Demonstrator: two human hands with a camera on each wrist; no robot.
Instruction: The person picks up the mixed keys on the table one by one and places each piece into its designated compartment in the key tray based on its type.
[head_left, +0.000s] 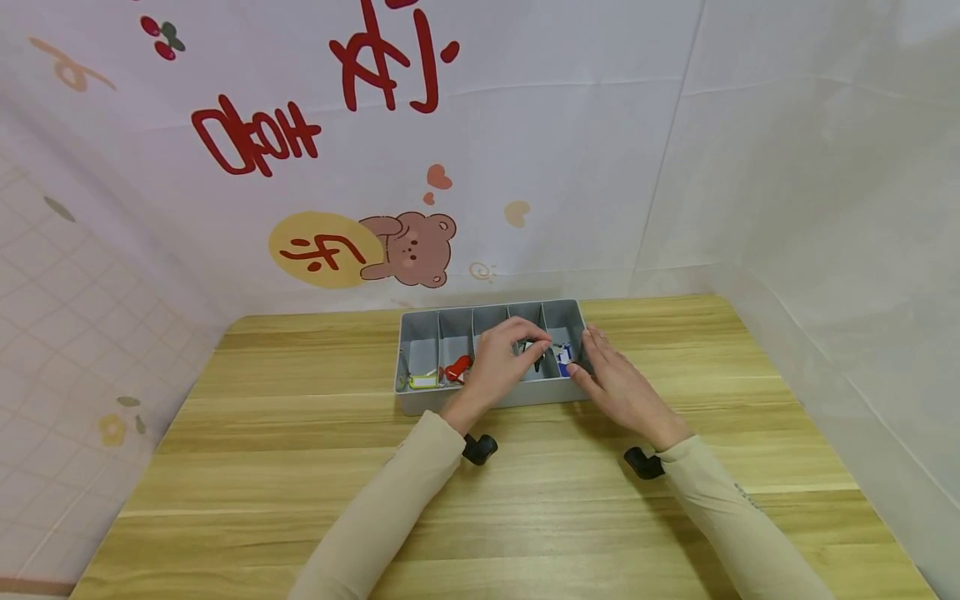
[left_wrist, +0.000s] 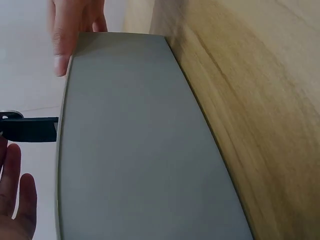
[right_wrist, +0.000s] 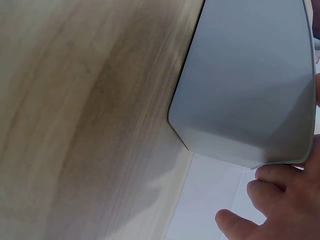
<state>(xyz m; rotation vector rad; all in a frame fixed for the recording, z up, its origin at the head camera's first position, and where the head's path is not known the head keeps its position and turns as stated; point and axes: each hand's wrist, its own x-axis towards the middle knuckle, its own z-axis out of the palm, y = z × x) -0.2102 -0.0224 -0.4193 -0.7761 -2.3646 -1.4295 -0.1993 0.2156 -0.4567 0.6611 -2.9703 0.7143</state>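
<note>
A grey box with several compartments [head_left: 536,393] stands near the back of the wooden table. Over one of its right-hand compartments, my left hand [head_left: 495,362] pinches a small dark strap-like piece [left_wrist: 32,130] with a metal ring at one end. In the left wrist view the strap sticks up above the box's rim. My right hand [head_left: 618,383] rests at the box's right end, fingers extended along the outer wall, thumb at the front rim. Beside that thumb, a blue-and-white item [head_left: 564,358] lies in the rightmost compartment.
Left compartments hold a red item [head_left: 457,368] and a yellow-green framed tag [head_left: 423,381]. My left forearm and hand partly cover the middle compartments. Behind the table hangs a white printed cloth [head_left: 570,167]; similar cloth closes off both sides.
</note>
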